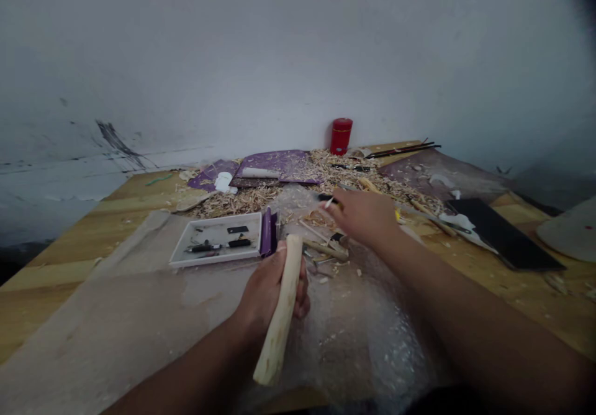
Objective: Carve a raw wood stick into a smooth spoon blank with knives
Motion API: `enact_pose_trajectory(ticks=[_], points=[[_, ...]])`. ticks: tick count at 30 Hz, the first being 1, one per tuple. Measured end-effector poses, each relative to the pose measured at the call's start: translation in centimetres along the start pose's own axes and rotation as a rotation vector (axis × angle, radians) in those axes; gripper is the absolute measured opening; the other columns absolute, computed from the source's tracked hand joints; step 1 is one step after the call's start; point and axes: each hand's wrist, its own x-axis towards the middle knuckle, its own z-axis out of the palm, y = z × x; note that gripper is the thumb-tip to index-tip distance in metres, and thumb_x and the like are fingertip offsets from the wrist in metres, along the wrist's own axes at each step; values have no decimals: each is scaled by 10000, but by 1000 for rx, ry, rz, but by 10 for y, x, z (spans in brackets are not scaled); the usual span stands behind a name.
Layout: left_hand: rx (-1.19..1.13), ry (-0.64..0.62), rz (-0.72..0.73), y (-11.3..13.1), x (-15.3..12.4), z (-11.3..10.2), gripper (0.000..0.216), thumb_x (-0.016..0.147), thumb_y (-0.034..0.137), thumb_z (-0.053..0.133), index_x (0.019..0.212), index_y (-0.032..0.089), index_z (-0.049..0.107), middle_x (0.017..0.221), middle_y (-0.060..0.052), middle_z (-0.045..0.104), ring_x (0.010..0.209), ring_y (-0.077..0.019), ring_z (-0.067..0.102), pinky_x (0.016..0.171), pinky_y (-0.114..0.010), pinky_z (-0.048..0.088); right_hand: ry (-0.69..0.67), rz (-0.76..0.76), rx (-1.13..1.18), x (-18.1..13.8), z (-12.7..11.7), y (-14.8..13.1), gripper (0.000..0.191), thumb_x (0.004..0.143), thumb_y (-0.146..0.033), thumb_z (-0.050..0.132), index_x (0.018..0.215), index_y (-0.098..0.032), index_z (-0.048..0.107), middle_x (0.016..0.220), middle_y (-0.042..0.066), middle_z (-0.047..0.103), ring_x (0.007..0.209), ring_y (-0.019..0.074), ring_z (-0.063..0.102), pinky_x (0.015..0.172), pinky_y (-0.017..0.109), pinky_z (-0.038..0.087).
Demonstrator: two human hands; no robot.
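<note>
My left hand (267, 287) is wrapped around a pale, peeled wooden stick (282, 315), which slants from its thicker upper end down toward me. Farther forward and to the right, my right hand (365, 213) is closed around a dark tool handle (326, 198) that pokes out past the thumb side. Bits of yellow show beside those fingers, most of which are hidden behind the hand. Beneath and left of my right hand lie wood chips, a short brownish stick (328, 250) and small tools that I cannot make out.
Left of centre, a white tray (218, 221) holds black-handled tools. Wood shavings (242, 200) spread across the back, around purple sheets (274, 161). A red canister (341, 136) stands by the wall. A flat black slab (507, 235) lies at right. Clear plastic sheeting (139, 315) covers the wooden table (51, 250).
</note>
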Motion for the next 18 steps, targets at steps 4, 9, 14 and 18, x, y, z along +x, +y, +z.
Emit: enact_pose_trajectory(ticks=[4,9,14,18], points=[[-11,4,25,5,2,-3,364,802,412,339,593,140,461,399,27,409,291,-59,357,331,-187,301,7,-86,112,-1,1,7,554,828,-546,120,802,-208,559,716,39,623,642,156,543,483,240,199],[31,38,20,9,6,-6,367,804,410,331,600,138,470,393,25,411,288,-64,359,342,-201,310,-69,-323,208,-15,5,-19,505,824,-552,167,841,-220,547,750,15,625,647,142,543,486,241,167],[57,108,64,6,6,-4,358,791,424,354,590,145,454,399,23,422,290,-72,364,341,-215,311,-51,-336,195,-19,2,-24,467,823,-541,204,873,-222,541,737,16,620,646,147,539,493,248,161],[77,132,60,4,6,-4,356,788,421,365,578,146,449,394,27,409,292,-71,357,337,-216,305,-48,-355,196,-21,-1,-24,463,822,-542,203,855,-220,533,722,13,613,631,145,527,501,247,170]])
